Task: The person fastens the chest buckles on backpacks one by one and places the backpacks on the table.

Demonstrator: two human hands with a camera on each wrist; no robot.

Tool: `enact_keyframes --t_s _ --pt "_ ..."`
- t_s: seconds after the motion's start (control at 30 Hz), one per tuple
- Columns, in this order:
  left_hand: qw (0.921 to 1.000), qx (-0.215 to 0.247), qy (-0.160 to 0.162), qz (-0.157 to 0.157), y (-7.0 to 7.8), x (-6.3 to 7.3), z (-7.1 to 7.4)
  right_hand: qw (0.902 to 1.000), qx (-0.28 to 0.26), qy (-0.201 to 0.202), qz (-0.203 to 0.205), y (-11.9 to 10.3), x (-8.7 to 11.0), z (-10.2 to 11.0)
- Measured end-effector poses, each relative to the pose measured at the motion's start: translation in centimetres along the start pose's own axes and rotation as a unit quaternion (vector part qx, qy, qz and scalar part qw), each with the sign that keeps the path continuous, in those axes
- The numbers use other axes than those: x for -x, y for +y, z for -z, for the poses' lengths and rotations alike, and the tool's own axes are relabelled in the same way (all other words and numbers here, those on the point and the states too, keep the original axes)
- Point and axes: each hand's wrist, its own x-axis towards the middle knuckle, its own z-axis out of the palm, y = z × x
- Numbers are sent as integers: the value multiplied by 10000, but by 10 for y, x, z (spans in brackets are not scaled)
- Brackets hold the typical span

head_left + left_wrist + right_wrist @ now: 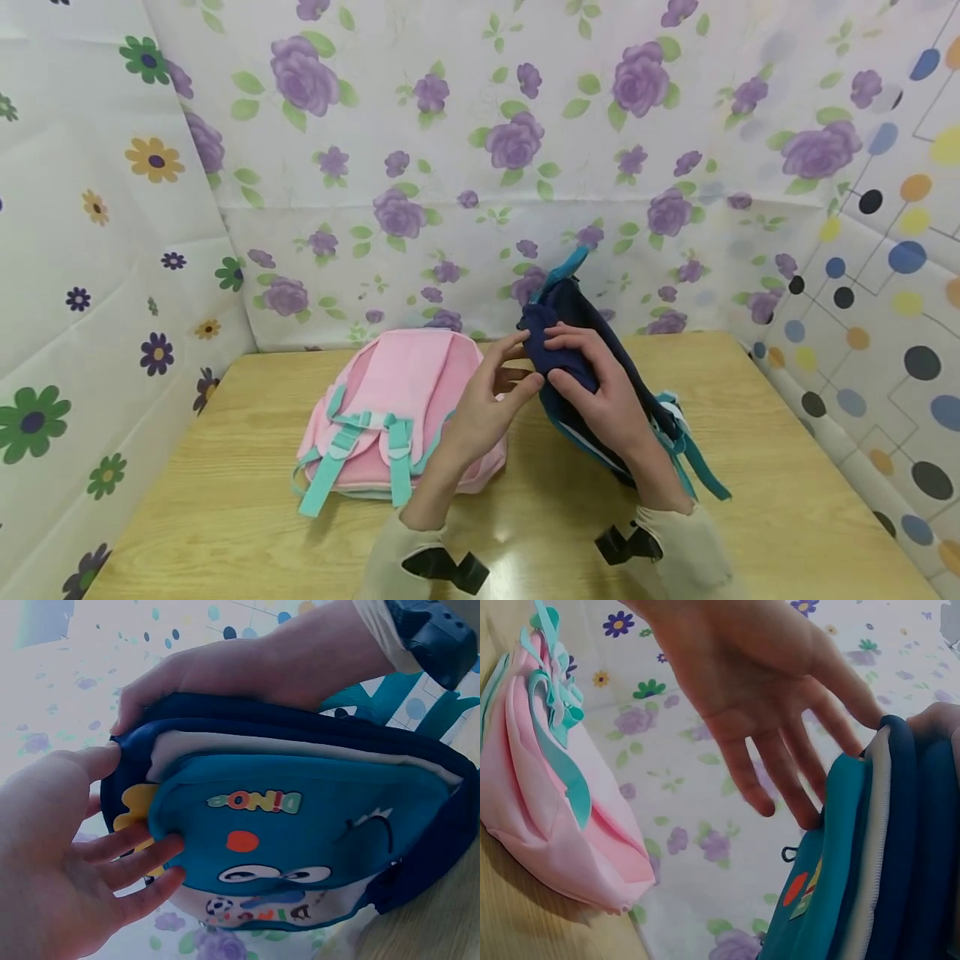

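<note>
A navy and teal child's backpack (pixel 615 358) with a cartoon face on its teal front pocket (pixel 330 795) stands tilted on the table, in front of my right forearm. My right hand (pixel 600 379) grips its navy upper end, thumb and fingers pressed into the cloth. At the other side of that end is my left hand (pixel 487 400). Its thumb touches the navy corner and its nearly straight fingers rest against the front pocket, as the left wrist view shows. In the right wrist view, a pale zipper edge (pixel 874 855) runs down the bag beside the pocket.
To the left on the wooden table (pixel 225 467) lies a pink backpack (pixel 405 375) with turquoise straps (pixel 326 479). Turquoise straps (pixel 701 462) of the navy bag trail to the right. Flowered and dotted sheets (pixel 480 167) hang around the table's back and sides.
</note>
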Motion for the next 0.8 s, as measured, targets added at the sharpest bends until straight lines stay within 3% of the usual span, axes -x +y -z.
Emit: enact_keyframes --t_s 0.33,0.67,0.8 --pt "9998 -107 -99 103 5 2 8 9998 -131 -2 121 0 2 -8" --pt "9982 193 378 413 2 0 22 9996 76 -160 230 1 2 -20" --pt "9977 141 415 517 1 1 26 9990 228 -204 334 -2 3 -22"
